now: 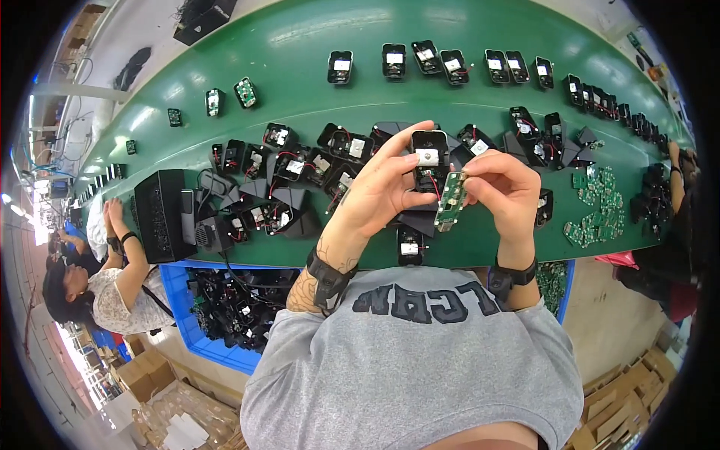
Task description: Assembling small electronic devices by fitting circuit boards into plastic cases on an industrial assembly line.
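Observation:
My left hand (381,186) grips an open black plastic housing (430,142) by its sides, above the green table. Inside the housing sits a white block, with red wires below it. My right hand (507,189) pinches the upper edge of a green circuit board (451,201), which hangs tilted just beside the housing's lower end. A red wire runs close to the board; whether it is joined to it, I cannot tell. Below the board, another open housing (409,246) with a white block lies near the table's front edge.
Many similar housings (292,168) with wires lie heaped left of my hands. Loose circuit boards (600,210) cover the table at right. More housings (340,67) line the far side. A black bin (162,214) and a blue crate (196,339) are at left, near a co-worker (120,292).

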The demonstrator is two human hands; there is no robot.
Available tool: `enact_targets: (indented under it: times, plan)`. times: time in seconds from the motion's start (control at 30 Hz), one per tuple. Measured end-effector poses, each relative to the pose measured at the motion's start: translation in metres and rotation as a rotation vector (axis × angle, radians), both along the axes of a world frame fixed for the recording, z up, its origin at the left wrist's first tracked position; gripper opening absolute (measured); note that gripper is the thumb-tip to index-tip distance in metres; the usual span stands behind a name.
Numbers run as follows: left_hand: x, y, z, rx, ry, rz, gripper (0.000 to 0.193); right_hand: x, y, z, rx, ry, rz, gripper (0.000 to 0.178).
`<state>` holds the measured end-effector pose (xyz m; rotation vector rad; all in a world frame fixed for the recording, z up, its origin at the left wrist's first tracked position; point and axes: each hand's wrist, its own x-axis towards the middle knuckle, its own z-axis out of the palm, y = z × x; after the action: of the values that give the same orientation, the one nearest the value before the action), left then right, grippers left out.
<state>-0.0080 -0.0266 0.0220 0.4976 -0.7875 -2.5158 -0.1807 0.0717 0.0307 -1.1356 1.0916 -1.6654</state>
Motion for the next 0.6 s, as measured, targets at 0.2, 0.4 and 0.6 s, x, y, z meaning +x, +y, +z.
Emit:
enact_targets:
  times: [0.2,0.4,0.6]
  plan:
    - [-0.001,0.005,-0.001,-0.025,-0.005,-0.028,0.052,0.001,0.004,0.001,0.004,0.118,-0.019,0.016]
    - [0.001,0.009,0.003,-0.061,-0.055,-0.059,0.052,0.002,0.000,0.001,0.057,0.079,-0.059,0.017]
    - [0.001,0.013,0.011,-0.168,-0.121,-0.035,0.058,0.002,-0.006,0.000,0.106,0.162,-0.176,0.017]
